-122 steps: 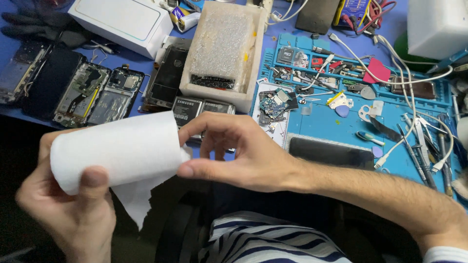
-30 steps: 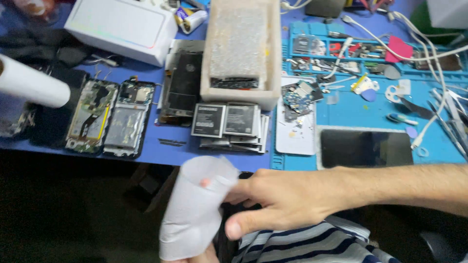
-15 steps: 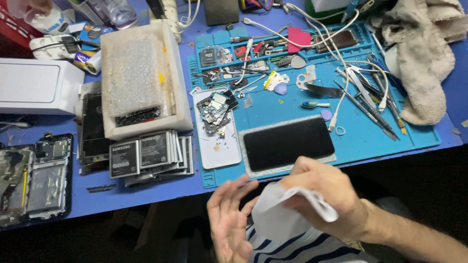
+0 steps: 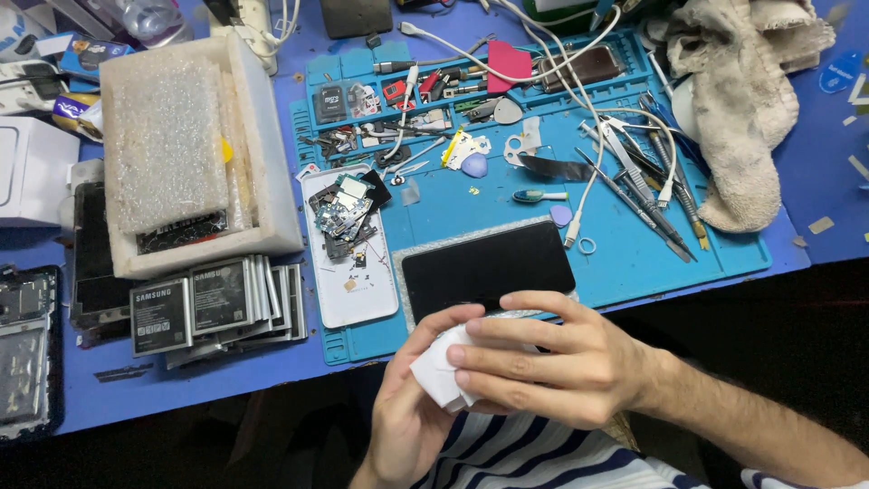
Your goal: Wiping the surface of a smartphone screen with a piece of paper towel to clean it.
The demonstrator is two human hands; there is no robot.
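Both of my hands are pressed together on a folded piece of white tissue paper [image 4: 437,373], just in front of the table's near edge. My left hand [image 4: 407,412] cups the tissue from below. My right hand [image 4: 552,362] lies over it, fingers closed across the top. Directly beyond my hands a black phone screen [image 4: 487,265] lies flat on the blue work mat [image 4: 634,254].
A white phone back cover [image 4: 348,272] holds small circuit parts. Grey phone batteries [image 4: 195,303] are stacked to the left, in front of a foam box with bubble wrap [image 4: 181,154]. Tweezers, cables and picks crowd the mat's far side. A beige cloth [image 4: 742,100] lies at the right.
The paper roll is gone from my hands and out of view. A torn tissue piece hung loose from my right hand; now both hands fold it small. The view has shifted right.
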